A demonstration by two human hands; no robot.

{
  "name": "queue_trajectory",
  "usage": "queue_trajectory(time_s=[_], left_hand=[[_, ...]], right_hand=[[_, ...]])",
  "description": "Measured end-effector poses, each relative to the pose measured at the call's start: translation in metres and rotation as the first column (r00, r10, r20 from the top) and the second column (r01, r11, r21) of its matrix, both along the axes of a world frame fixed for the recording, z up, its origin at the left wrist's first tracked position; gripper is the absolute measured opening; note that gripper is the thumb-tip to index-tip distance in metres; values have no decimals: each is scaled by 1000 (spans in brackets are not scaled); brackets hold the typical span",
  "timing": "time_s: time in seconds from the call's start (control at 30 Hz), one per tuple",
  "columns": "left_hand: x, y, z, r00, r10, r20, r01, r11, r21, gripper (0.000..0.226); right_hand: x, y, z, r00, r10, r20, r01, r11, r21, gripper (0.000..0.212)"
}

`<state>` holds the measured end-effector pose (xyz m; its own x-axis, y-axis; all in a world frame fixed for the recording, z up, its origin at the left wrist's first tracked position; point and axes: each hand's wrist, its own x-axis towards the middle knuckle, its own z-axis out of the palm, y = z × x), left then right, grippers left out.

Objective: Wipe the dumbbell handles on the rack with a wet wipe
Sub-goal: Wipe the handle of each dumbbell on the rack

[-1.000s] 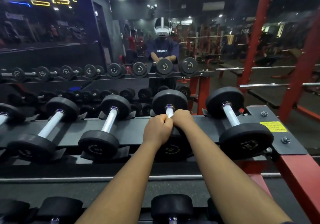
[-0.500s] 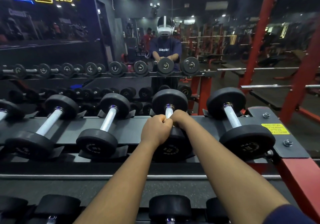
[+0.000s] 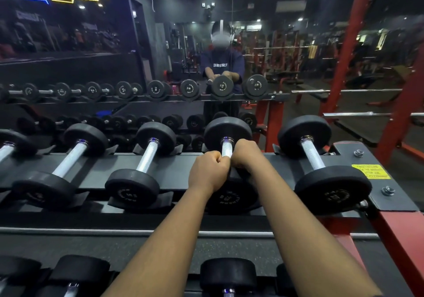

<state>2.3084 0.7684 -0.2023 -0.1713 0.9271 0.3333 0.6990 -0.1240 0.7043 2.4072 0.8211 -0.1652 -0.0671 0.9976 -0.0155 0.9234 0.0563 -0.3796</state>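
Left hand (image 3: 210, 170) and right hand (image 3: 245, 154) both curl around the dumbbell handle (image 3: 227, 147), presumably pressing an unseen wipe against it to scrub.

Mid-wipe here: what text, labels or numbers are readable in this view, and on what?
"CRUSE", seen reversed in the mirror: on the reflected person's shirt.
Yellow sticker on the rack: black print, too blurred to read.
Embossed marks on the dumbbell end plates: too blurred to read.
White marks on the reflected dumbbell ends: too small.
Wall lettering, upper left: blurred.
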Motion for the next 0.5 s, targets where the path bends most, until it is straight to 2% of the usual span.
queue_trajectory(time_s=[0.07, 0.1, 0.2, 0.3, 0.4, 0.47, 0.5], left_hand=[[-1, -1, -1, 1000, 9, 6, -10, 1000, 10, 34], [-1, -2, -1, 1000, 19, 7, -19, 1000, 20, 34], [2, -6, -1, 998, 68, 15, -69, 995, 74, 34], [5, -11, 0, 994, 106, 9, -107, 988, 115, 37], [4, -11, 0, 993, 118, -13, -116, 988, 104, 38], [3, -11, -1, 993, 110, -41, -105, 989, 101, 37], [2, -11, -1, 993, 102, -57, -96, 990, 103, 35]], right_hand=[[-2, -5, 4, 997, 41, 59, -43, 999, 33, 7], [-5, -3, 2, 999, 9, 39, -13, 996, 88, 8], [-14, 18, -12, 987, -91, -135, 120, 967, 225, 12], [-15, 43, -20, 981, -27, -194, 72, 970, 230, 17], [-10, 48, -14, 985, 147, -93, -124, 968, 218, 19], [-8, 36, -4, 937, 330, 116, -343, 931, 124, 14], [-9, 28, 1, 886, 413, 212, -433, 899, 60, 18]])
